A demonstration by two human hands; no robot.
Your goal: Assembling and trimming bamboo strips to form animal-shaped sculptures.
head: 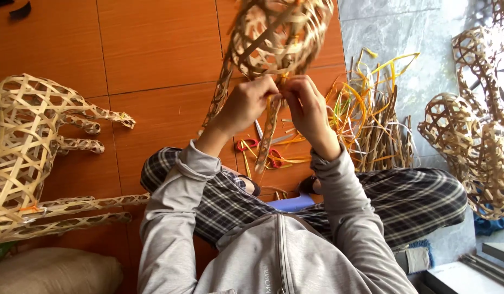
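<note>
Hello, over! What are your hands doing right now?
Left hand and right hand both pinching a strip under the woven bamboo frame. Scissors on the floor below. Nothing blocking.

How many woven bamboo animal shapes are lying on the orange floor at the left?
1: a big woven bamboo animal frame lies at the left edge, legs pointing right. More woven pieces sit at the right; some may be hidden.

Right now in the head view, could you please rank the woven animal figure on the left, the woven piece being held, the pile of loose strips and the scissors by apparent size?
1. Woven animal figure, partly cut off.
2. Held woven piece and pile of loose strips: too alike, and the held piece is nearer the camera.
3. Scissors, partly hidden.
</note>
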